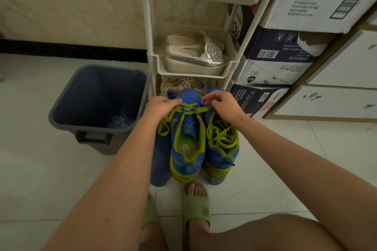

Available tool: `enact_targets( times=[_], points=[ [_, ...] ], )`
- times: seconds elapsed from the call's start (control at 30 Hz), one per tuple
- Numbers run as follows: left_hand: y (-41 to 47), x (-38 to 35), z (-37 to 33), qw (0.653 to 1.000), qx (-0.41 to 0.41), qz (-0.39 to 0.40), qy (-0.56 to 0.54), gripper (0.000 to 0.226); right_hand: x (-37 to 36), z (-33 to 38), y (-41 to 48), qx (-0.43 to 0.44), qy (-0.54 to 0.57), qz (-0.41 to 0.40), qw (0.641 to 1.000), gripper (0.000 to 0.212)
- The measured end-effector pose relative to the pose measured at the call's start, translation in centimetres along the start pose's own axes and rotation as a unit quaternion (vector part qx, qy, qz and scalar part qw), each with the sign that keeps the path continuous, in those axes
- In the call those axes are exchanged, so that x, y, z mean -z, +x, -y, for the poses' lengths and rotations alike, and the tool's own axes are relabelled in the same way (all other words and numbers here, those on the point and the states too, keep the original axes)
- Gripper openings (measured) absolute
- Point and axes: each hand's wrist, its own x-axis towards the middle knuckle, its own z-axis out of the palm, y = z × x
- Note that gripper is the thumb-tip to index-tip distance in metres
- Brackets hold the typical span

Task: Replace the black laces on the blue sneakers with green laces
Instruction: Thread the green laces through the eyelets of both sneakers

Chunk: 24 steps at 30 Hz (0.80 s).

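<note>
Fingers (pixel 175 101) of the left hand (pixel 160 107) and fingers (pixel 208 100) of the right hand (pixel 223 102) are curled, each pinching one side of a green lace (pixel 191 108) at the toe end of a sneaker (pixel 188 149). This sneaker stands heel toward the person on what looks like a blue stool (pixel 161 161), next to a bin (pixel 98 106). The lace crosses only the lowest eyelets and the tongue above it is bare, so most of the threading on this shoe appears left to do. The second sneaker (pixel 221 153) sits just beside it on the right. It carries a slack lace (pixel 221 134), also green, lying in loose loops; it seems threaded but not tightened or tied. No black lace is in view. Both arms reach straight forward, with the hands near each other over the toe, backs up.
</note>
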Motion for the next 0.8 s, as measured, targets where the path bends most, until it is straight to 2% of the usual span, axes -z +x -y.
enact_targets(
  times=[0.17,0.33,0.43,0.47,0.53,0.63,0.73,0.8],
  points=[
    [0.0,-0.9,0.7,0.995,-0.065,0.014,0.072,0.022,-0.1,0.3,-0.2,0.001,-0.014,0.032,0.999,0.034],
    [-0.4,-0.9,0.8,0.993,-0.071,0.002,0.091,0.013,-0.2,0.4,-0.2,-0.002,0.004,0.024,1.0,0.031],
    [0.0,-0.7,1.0,0.992,-0.055,-0.007,0.112,0.015,-0.3,0.2,-0.1,-0.004,-0.002,0.017,1.0,0.031],
    [0.5,-0.5,1.0,0.995,-0.031,-0.027,0.091,0.02,-0.3,0.2,-0.1,-0.002,-0.008,0.016,1.0,0.031],
    [1.3,0.4,1.3,0.996,0.043,-0.078,-0.019,0.03,-0.5,0.1,-0.1,0.002,-0.018,0.02,1.0,0.032],
    [1.7,1.9,1.9,0.963,0.131,-0.131,-0.196,0.028,-0.7,0.2,-0.1,0.01,-0.033,0.03,0.999,0.03],
    [1.3,2.0,1.2,0.958,0.134,-0.132,-0.216,0.023,-0.7,0.5,-0.2,0.007,-0.05,0.043,0.998,0.028],
    [1.3,1.5,0.4,0.968,0.114,-0.116,-0.189,0.031,-0.7,0.8,-0.4,0.01,-0.057,0.048,0.997,0.029]
  ],
)
